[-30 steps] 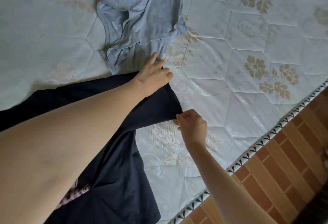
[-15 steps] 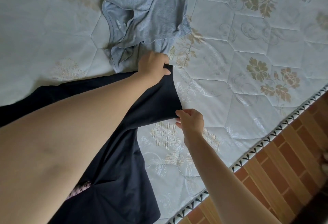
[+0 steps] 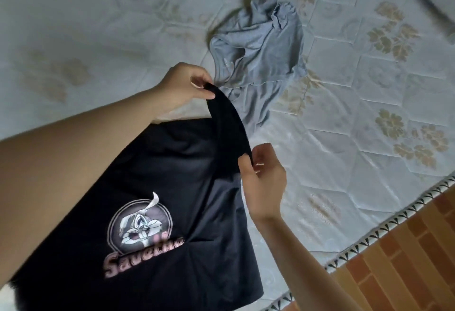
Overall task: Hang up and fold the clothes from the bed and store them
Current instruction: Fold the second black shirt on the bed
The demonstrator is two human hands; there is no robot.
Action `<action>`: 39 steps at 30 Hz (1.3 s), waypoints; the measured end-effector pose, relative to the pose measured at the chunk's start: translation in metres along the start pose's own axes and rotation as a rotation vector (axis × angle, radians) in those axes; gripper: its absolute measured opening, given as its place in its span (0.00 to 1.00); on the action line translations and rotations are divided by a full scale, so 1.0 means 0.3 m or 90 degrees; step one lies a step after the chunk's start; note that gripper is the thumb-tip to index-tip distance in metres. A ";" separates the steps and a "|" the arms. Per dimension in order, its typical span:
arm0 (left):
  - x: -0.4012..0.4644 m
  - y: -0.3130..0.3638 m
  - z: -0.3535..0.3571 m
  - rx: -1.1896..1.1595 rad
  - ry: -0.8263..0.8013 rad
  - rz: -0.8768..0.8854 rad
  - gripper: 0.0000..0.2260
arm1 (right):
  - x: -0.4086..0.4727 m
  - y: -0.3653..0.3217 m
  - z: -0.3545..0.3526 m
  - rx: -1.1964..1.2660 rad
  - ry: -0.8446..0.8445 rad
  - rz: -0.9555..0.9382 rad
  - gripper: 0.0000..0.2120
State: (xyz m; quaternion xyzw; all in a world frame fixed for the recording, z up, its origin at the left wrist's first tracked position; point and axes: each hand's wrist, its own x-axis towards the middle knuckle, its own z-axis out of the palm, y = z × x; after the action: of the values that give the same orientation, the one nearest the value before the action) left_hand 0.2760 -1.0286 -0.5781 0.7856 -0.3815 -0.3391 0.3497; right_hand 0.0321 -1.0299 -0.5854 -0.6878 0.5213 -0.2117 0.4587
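Nearest the camera, the black T-shirt (image 3: 172,199) hangs lifted above the bed (image 3: 344,175), its edge pinched by the right hand (image 3: 264,182) and left hand (image 3: 183,86). Thin pinches could slip, dropping it onto the crumpled grey shirt (image 3: 261,59) beyond.
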 end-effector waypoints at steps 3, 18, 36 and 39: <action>-0.129 -0.111 -0.089 -0.004 0.023 -0.068 0.10 | -0.078 -0.025 0.090 -0.102 -0.062 -0.134 0.11; -0.463 -0.606 -0.029 -0.115 0.153 -0.357 0.04 | -0.294 0.147 0.378 -0.295 -0.226 -0.342 0.15; -0.251 -0.380 0.394 0.513 -0.163 0.076 0.27 | -0.019 0.281 0.138 -0.540 -0.301 -0.008 0.22; -0.238 -0.383 0.436 0.516 -0.142 0.026 0.28 | -0.024 0.314 0.112 -0.552 -0.291 -0.007 0.14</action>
State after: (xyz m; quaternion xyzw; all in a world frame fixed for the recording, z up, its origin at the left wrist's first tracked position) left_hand 0.1786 -0.9535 -0.7206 0.8105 -0.5349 -0.2374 -0.0241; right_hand 0.0059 -1.0130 -0.6808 -0.8470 0.4438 0.1791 0.2315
